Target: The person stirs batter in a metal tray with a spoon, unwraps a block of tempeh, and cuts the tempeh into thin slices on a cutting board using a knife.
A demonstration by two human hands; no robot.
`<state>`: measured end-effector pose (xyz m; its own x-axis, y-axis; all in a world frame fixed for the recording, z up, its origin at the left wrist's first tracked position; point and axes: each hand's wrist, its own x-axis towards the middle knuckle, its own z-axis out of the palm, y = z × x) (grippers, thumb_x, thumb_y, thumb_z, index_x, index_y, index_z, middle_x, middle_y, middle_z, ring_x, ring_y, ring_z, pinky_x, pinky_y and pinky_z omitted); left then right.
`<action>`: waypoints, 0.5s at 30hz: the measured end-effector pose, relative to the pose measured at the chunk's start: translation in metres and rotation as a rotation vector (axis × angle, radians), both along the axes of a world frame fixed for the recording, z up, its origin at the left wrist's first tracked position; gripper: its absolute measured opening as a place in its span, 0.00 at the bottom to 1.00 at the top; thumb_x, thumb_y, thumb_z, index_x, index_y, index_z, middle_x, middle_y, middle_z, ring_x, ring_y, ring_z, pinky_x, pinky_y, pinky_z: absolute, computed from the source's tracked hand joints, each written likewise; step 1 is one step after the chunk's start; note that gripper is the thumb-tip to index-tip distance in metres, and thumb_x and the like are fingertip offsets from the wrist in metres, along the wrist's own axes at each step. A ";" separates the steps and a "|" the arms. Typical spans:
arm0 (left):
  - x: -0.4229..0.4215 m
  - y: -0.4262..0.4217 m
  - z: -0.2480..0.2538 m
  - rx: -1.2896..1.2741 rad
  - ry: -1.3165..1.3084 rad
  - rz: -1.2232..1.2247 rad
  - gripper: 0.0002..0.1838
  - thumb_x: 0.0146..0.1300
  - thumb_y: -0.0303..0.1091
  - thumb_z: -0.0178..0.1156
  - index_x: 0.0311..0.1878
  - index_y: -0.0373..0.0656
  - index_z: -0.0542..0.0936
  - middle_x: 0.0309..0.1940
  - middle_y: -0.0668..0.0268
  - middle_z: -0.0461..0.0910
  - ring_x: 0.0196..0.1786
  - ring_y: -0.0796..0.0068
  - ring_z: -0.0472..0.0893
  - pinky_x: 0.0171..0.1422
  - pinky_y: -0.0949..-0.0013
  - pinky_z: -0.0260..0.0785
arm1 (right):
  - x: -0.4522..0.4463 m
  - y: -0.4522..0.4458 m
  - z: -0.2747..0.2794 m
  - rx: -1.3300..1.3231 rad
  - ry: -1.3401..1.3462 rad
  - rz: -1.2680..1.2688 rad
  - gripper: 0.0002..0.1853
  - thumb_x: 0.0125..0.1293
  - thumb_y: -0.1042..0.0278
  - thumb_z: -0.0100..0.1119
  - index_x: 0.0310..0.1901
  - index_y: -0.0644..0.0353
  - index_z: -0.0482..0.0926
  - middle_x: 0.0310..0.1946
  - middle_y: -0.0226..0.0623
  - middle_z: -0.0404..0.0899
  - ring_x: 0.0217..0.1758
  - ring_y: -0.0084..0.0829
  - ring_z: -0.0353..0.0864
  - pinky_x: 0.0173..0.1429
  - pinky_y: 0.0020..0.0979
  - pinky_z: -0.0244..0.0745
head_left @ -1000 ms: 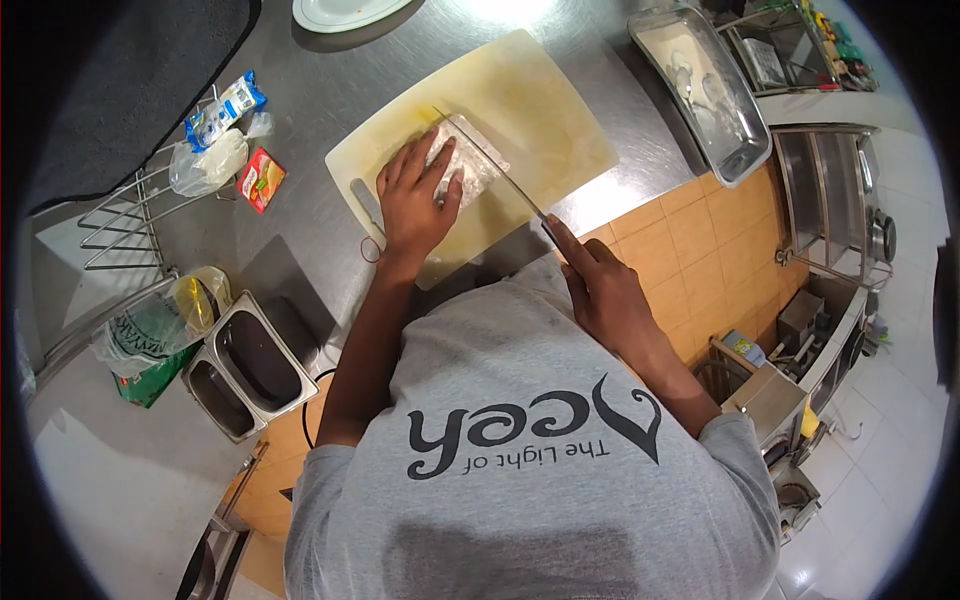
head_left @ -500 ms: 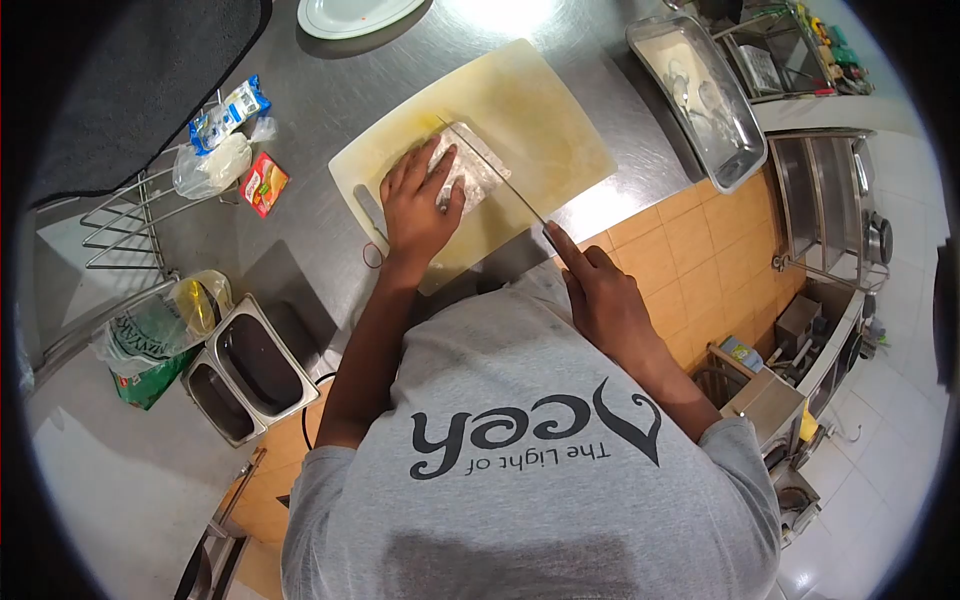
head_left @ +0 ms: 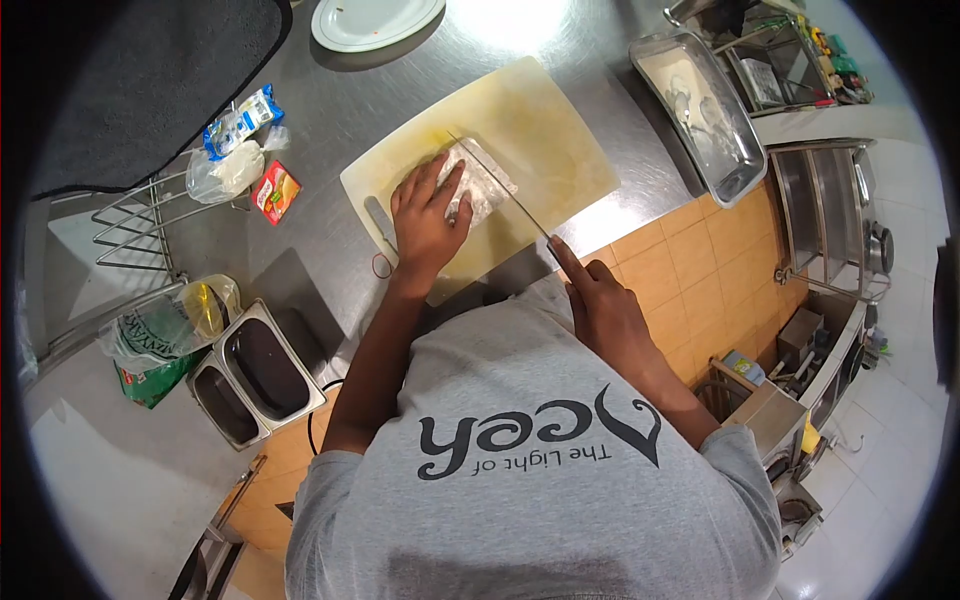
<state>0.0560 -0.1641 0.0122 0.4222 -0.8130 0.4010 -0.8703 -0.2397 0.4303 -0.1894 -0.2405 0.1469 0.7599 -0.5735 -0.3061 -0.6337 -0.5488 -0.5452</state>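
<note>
- Gripping a knife [head_left: 518, 203] by its handle, the right hand [head_left: 608, 312] is curled tight, apart from the left.
- The left hand [head_left: 428, 232] lies palm down, fingers stretched, on a pale block [head_left: 486, 197].
- That block sits on the cutting board [head_left: 565, 140], with the blade across it.
- Farther off: a red packet [head_left: 275, 192] left, a metal tray [head_left: 735, 168] right, then a white plate [head_left: 370, 22].

A pale, mottled, roughly rectangular slab [head_left: 484, 196] lies flat beneath the left hand [head_left: 432, 222]. A long, narrow-bladed kitchen knife [head_left: 511, 198], gripped in the right hand [head_left: 605, 305], slants across it, tip just beyond the left fingertips.
</note>
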 end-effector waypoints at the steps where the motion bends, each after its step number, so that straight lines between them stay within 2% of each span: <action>1: 0.000 0.000 0.000 -0.003 0.002 0.000 0.22 0.63 0.38 0.62 0.62 0.50 0.82 0.67 0.65 0.75 0.66 0.58 0.73 0.71 0.56 0.61 | 0.000 0.000 0.000 0.000 -0.004 0.001 0.33 0.70 0.74 0.53 0.76 0.42 0.61 0.39 0.53 0.78 0.33 0.56 0.82 0.38 0.51 0.79; 15: -0.001 0.001 0.001 0.014 0.015 0.005 0.23 0.63 0.38 0.62 0.62 0.49 0.82 0.68 0.65 0.74 0.67 0.57 0.72 0.71 0.55 0.61 | 0.001 0.000 -0.002 -0.013 -0.022 0.001 0.33 0.69 0.74 0.53 0.76 0.42 0.62 0.36 0.54 0.77 0.31 0.56 0.81 0.38 0.51 0.79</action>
<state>0.0553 -0.1633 0.0132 0.4322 -0.8162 0.3835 -0.8627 -0.2503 0.4395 -0.1885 -0.2401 0.1444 0.7670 -0.5766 -0.2815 -0.6210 -0.5569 -0.5516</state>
